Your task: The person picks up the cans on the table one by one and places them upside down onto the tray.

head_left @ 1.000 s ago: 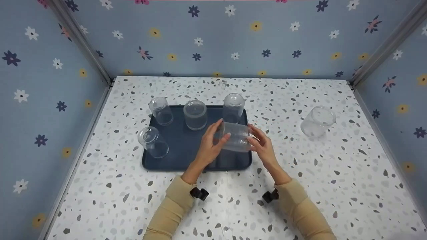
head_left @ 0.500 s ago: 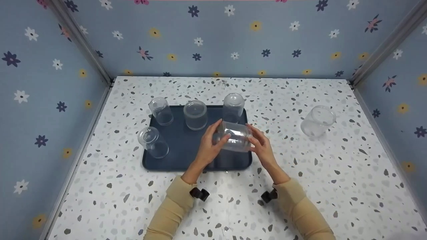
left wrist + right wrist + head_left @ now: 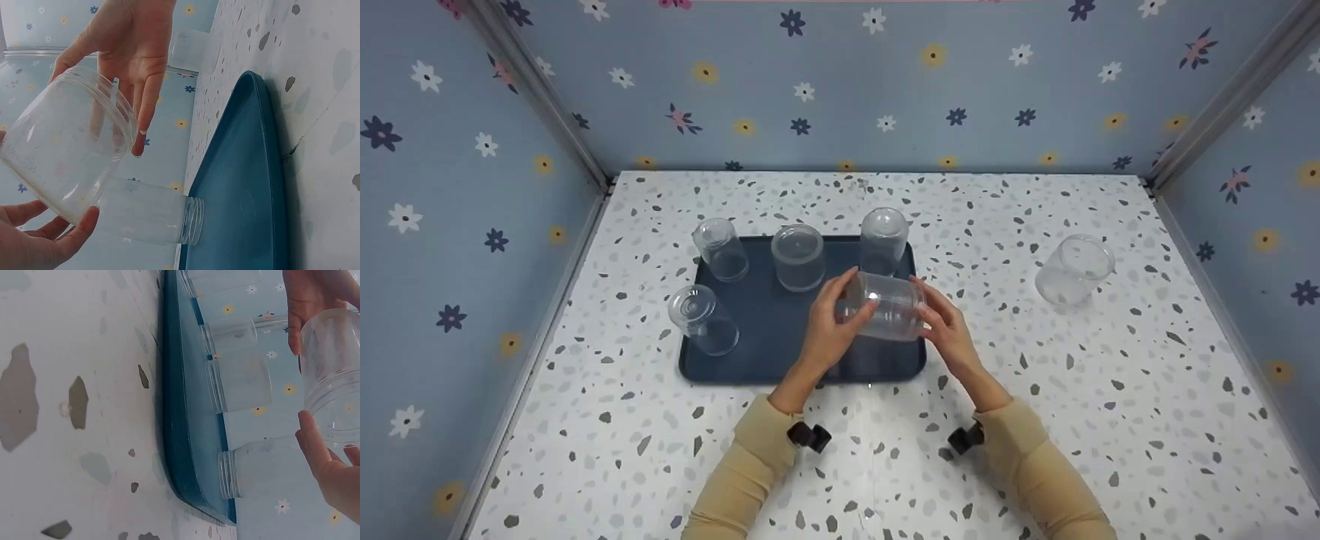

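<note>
A clear wide-mouthed plastic jar [image 3: 891, 309] is held on its side above the right part of a dark blue tray [image 3: 772, 330]. My left hand [image 3: 826, 334] grips the base end, thumb in front and fingers behind. At the threaded mouth, my right hand [image 3: 956, 341] holds the rim between thumb and fingers. The left wrist view shows the jar [image 3: 67, 138] tilted, its open mouth toward the right hand [image 3: 135, 45]. Just behind it, a taller clear jar [image 3: 883, 238] stands mouth-down on the tray.
More clear jars stand mouth-down on the tray: a wide one [image 3: 798, 259] at the back middle, one at the back left [image 3: 721, 251] and one at the front left [image 3: 705, 321]. Another clear jar [image 3: 1072, 271] stands mouth-up on the speckled table [image 3: 1110, 420] at right. Flowered panels [image 3: 840, 90] enclose the table.
Both hands keep their hold on the jar. It has turned slightly between them, and the shine on its side has shifted. The other jars have not moved.
</note>
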`<action>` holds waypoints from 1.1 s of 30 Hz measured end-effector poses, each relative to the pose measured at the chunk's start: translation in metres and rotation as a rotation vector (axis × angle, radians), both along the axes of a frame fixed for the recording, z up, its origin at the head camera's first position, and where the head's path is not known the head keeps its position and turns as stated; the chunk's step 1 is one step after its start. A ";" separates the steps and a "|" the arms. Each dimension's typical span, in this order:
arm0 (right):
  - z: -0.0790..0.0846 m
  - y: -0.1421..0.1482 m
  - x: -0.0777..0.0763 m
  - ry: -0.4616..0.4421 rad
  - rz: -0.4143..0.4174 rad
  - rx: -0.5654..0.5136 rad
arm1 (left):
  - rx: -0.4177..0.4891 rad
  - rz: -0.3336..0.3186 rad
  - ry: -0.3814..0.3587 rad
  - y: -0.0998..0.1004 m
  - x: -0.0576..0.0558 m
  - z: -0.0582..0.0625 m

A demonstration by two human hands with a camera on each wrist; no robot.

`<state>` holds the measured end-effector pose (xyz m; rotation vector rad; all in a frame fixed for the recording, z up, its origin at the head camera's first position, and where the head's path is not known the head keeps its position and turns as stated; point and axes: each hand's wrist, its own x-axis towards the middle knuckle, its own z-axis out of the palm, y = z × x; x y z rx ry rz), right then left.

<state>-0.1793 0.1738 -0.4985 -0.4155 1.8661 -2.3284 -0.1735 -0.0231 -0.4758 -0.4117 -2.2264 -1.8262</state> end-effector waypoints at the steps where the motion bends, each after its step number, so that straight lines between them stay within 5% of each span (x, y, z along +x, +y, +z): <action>1: 0.000 0.001 0.000 0.002 0.002 0.007 | 0.006 0.001 0.002 0.000 0.000 0.000; 7: -0.005 0.004 -0.004 0.035 -0.062 0.055 | 0.023 0.008 0.045 -0.003 -0.001 -0.003; 16: -0.026 0.013 -0.017 0.036 -0.151 0.094 | -0.132 0.093 0.037 -0.011 0.000 -0.003; 24: -0.004 0.017 -0.014 -0.022 -0.231 0.282 | -0.248 0.133 0.000 -0.017 0.002 -0.005; 33: 0.026 0.027 -0.017 0.051 -0.256 0.458 | -0.383 0.147 -0.053 -0.027 0.004 -0.004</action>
